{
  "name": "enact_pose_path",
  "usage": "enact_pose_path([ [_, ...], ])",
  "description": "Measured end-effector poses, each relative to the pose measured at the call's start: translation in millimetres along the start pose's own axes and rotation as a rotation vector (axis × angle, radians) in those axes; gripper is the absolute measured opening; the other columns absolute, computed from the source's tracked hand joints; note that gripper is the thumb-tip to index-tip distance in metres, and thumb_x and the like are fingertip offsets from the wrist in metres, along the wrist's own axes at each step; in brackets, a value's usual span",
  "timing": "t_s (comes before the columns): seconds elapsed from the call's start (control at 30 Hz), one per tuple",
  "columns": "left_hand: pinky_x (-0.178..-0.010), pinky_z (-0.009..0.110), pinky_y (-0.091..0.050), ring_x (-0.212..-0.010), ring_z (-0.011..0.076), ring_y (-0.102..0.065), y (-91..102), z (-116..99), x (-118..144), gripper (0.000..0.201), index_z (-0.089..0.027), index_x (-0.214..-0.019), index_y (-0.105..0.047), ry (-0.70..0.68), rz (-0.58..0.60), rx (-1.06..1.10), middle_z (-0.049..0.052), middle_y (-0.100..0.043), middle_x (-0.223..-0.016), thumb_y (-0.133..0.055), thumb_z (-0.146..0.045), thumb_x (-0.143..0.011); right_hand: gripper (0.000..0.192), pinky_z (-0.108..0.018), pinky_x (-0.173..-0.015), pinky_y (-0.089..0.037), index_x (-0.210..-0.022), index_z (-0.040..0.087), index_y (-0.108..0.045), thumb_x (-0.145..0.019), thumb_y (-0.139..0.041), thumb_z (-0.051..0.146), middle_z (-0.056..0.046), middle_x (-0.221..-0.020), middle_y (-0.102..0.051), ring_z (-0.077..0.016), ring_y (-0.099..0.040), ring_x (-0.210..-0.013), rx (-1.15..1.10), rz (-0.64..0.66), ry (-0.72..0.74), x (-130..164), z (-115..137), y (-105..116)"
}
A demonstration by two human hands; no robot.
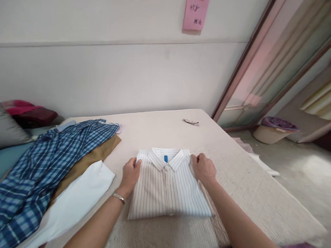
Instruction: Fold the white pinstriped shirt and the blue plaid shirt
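A: Item one, folded shirt (pixel 168 189): white with thin dark stripes, collar at 12 o'clock, blue neck label, button placket down the middle. It lies flat at the centre of the table (pixel 239 179), which wears a cream, nubbly woven cover.

B: Hands?

A: Left hand (pixel 130 175) at the shirt's 9 o'clock edge, fingers curled narrow and pinching the shoulder fold; a metal bangle on the wrist. Right hand (pixel 203 168) at 3 o'clock, fingers closed on the opposite shoulder fold.

B: Risks?

A: The cloth looks thin and limp. If one side is pulled harder, the fold likely skews or the collar creases; if lifted only by the shoulders, the lower half may drop open. The rough cover could drag the underside.

B: Other entries?

A: At 9 o'clock, a layered heap: blue plaid shirt (pixel 41 169), soft and rumpled, over a tan garment (pixel 92 158) and a smooth white garment (pixel 80 193). At 1 o'clock, a small dark object (pixel 191 122), too small to identify. On the wall, a pink paper note (pixel 195 11).
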State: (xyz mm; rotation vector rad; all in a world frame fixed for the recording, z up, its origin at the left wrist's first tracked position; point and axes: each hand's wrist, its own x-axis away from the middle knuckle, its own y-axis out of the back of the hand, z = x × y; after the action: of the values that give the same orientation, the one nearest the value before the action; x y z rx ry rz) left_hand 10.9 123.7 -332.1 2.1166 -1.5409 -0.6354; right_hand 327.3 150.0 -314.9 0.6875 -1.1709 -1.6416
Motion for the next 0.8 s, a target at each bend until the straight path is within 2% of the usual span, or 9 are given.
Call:
enact_pose_path([
  [0.1,-0.062,0.029,-0.027,-0.059,0.0146,-0.041,-5.3,-4.5,-6.4,0.036,-0.021,-0.06,-0.051,-0.02,-0.02,-0.004,-0.004,-0.046,-0.055,-0.055,-0.045,-0.086,0.034,-0.033,-0.073,-0.042,-0.094,0.017,-0.065,-0.105,-0.042,0.039,-0.015,-0.091,-0.07,-0.0281,-0.067,-0.086,0.014,0.004,0.063,4.4,7.1,-1.3],
  [0.17,-0.06,0.028,-0.025,-0.058,0.0136,-0.038,-9.7,-6.4,-11.0,0.038,-0.021,-0.057,-0.046,-0.011,-0.015,0.021,-0.005,-0.041,-0.053,-0.055,-0.044,-0.085,0.03,-0.031,-0.074,-0.042,-0.093,0.017,-0.065,-0.105,-0.042,0.033,-0.013,-0.09,-0.07,-0.0256,-0.066,-0.086,-0.01,0.004,0.118,3.9,9.7,-1.9],
  [0.33,-0.061,0.026,-0.034,-0.063,0.0154,-0.05,-15.5,-0.5,-16.1,0.032,-0.019,-0.074,-0.058,0.014,0.015,0.063,-0.004,-0.053,-0.063,-0.046,-0.043,-0.091,0.041,-0.024,-0.07,-0.043,-0.095,0.018,-0.062,-0.109,-0.026,0.032,-0.005,-0.092,-0.071,-0.0188,-0.065,-0.087,-0.107,0.008,0.21,-8.1,1.5,-7.0],
  [0.47,-0.067,0.029,-0.038,-0.067,0.0185,-0.052,-15.1,4.9,-14.0,0.023,-0.02,-0.073,-0.056,0.036,-0.019,-0.024,-0.001,-0.054,-0.064,-0.051,-0.035,-0.09,0.031,-0.027,-0.069,-0.04,-0.092,0.018,-0.061,-0.107,-0.036,0.029,-0.007,-0.086,-0.069,-0.0213,-0.064,-0.083,-0.031,0.033,0.18,-12.7,-8.9,-17.9],
  [0.53,-0.074,0.033,-0.043,-0.075,0.0229,-0.058,-14.8,1.5,-10.2,0.018,-0.018,-0.087,-0.062,0.011,-0.07,-0.151,0.004,-0.062,-0.075,-0.052,-0.032,-0.092,0.025,-0.03,-0.07,-0.039,-0.1,0.018,-0.061,-0.106,-0.041,0.031,-0.01,-0.092,-0.069,-0.024,-0.064,-0.085,0.021,0.025,0.153,-9.7,-9.9,-18.8],
  [0.6,-0.086,0.04,-0.047,-0.097,0.0296,-0.063,-15.5,-5.0,-3.8,0.031,-0.012,-0.114,-0.063,-0.127,-0.137,-0.332,0.015,-0.069,-0.103,-0.048,-0.033,-0.097,0.022,-0.033,-0.073,-0.04,-0.108,0.016,-0.059,-0.106,-0.043,0.031,-0.014,-0.102,-0.067,-0.0268,-0.064,-0.09,0.083,-0.012,0.148,-3.7,-6.7,-14.7],
  [0.67,-0.104,0.047,-0.043,-0.127,0.0342,-0.055,-18.5,-10.5,4.1,0.046,-0.009,-0.138,-0.053,-0.358,-0.148,-0.498,0.023,-0.06,-0.138,-0.043,-0.035,-0.102,0.024,-0.036,-0.081,-0.042,-0.111,0.015,-0.058,-0.106,-0.042,0.031,-0.018,-0.11,-0.065,-0.0298,-0.063,-0.099,0.167,-0.102,0.19,4.5,0.1,-9.4],
  [0.73,-0.118,0.054,-0.03,-0.146,0.0347,-0.038,-25.0,-10.7,11.0,0.054,-0.01,-0.152,-0.042,-0.541,-0.07,-0.598,0.022,-0.045,-0.157,-0.038,-0.037,-0.105,0.032,-0.039,-0.091,-0.042,-0.113,0.015,-0.059,-0.108,-0.034,0.033,-0.018,-0.114,-0.064,-0.031,-0.06,-0.109,0.211,-0.165,0.281,13.1,7.8,-9.3],
  [0.8,-0.122,0.059,-0.023,-0.153,0.0344,-0.03,-34.2,-4.4,14.4,0.06,-0.011,-0.158,-0.034,-0.579,0.021,-0.667,0.021,-0.038,-0.162,-0.035,-0.04,-0.106,0.043,-0.041,-0.102,-0.039,-0.126,0.014,-0.058,-0.109,-0.026,0.037,-0.019,-0.129,-0.062,-0.031,-0.054,-0.124,0.186,-0.119,0.38,19.6,12.9,-18.0],
])
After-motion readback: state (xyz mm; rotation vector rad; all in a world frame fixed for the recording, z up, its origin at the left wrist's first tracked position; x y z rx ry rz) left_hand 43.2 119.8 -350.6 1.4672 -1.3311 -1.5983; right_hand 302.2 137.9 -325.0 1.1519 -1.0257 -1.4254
